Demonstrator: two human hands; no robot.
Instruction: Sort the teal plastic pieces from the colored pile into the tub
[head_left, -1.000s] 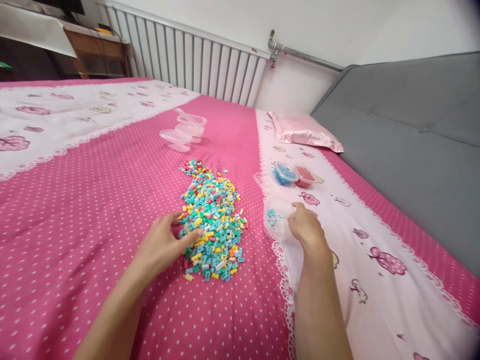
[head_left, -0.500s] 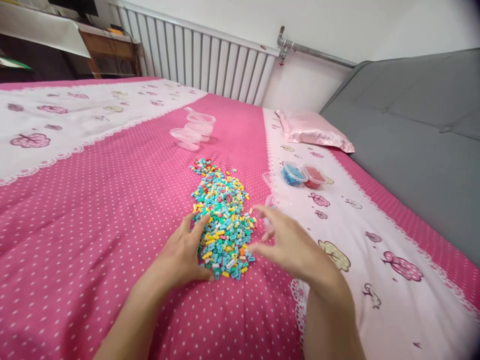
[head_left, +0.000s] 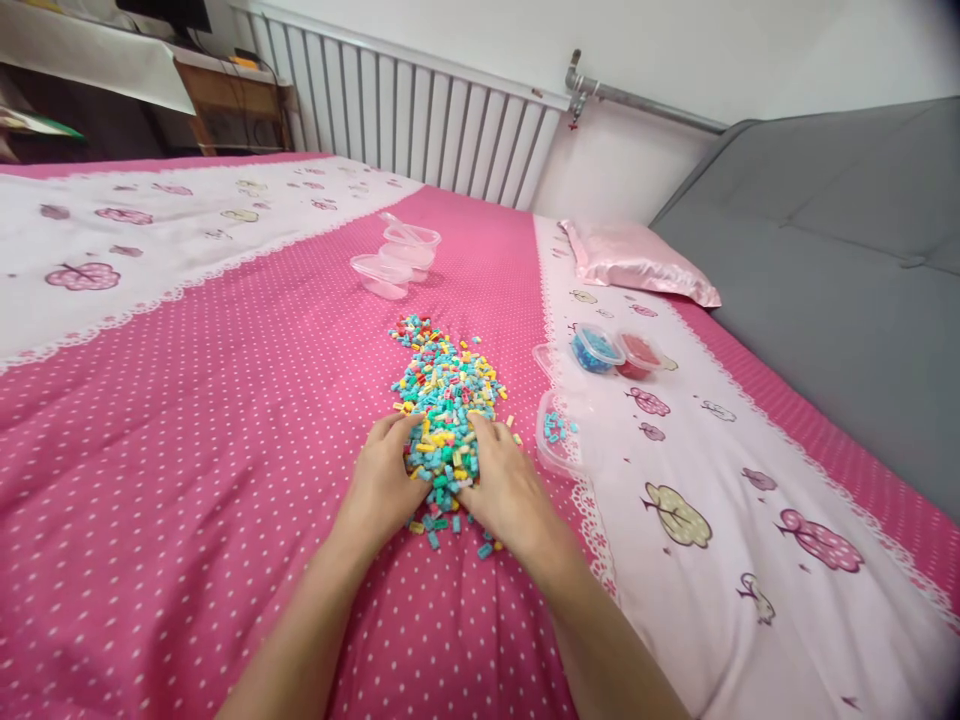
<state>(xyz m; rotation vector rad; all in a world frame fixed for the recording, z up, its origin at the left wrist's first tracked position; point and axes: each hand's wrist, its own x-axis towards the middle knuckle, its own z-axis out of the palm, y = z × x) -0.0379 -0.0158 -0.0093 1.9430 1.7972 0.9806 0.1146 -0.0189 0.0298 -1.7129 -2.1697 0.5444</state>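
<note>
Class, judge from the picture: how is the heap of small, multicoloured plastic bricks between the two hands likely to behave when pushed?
The heap of small, multicoloured plastic bricks will probably spread rather than move as one, since its pieces look loose and some lie scattered at its edges. Single bricks seem likelier to slide than roll, given their blocky shapes.

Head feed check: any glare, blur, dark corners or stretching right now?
Head view throughout: soft light, a sheen on the pink pillow; the far clear containers look faint; the top right corner is dark; the grey headboard seems stretched toward the edge; the left hand and right hand look slightly soft, bricks readable between them.
</note>
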